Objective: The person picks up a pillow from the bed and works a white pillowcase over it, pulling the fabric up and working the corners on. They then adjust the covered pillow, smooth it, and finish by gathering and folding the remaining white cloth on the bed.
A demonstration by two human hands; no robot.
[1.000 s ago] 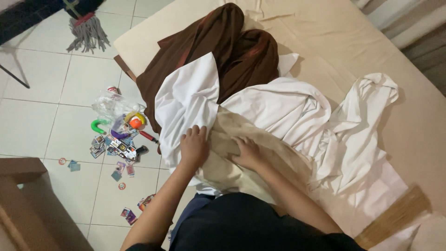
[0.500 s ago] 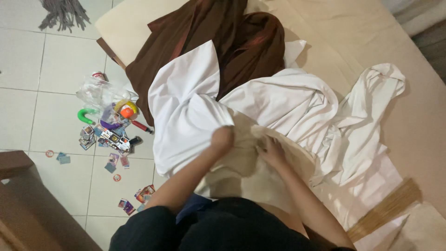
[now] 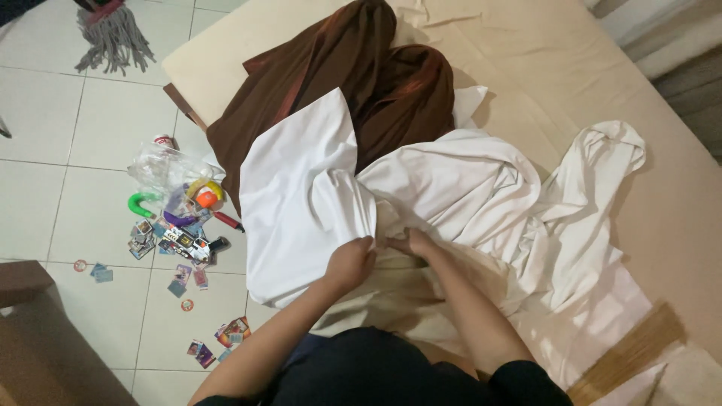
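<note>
Both hands — left (image 3: pixel 350 262), right (image 3: pixel 410 242) — seemingly pinching white cloth (image 3: pixel 301 203) | bed (image 3: pixel 571 83) beneath

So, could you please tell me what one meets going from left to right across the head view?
Mop head → scattered toys and cards → left hand → right hand → bare beige sheet.

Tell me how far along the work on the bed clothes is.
Done: nothing looks folded; no neat stack shows on the bed. In hand: the left hand and right hand grip the white cloth at its bunched edge. Left: the white cloth is crumpled, and the brown garment lies heaped behind it.
</note>
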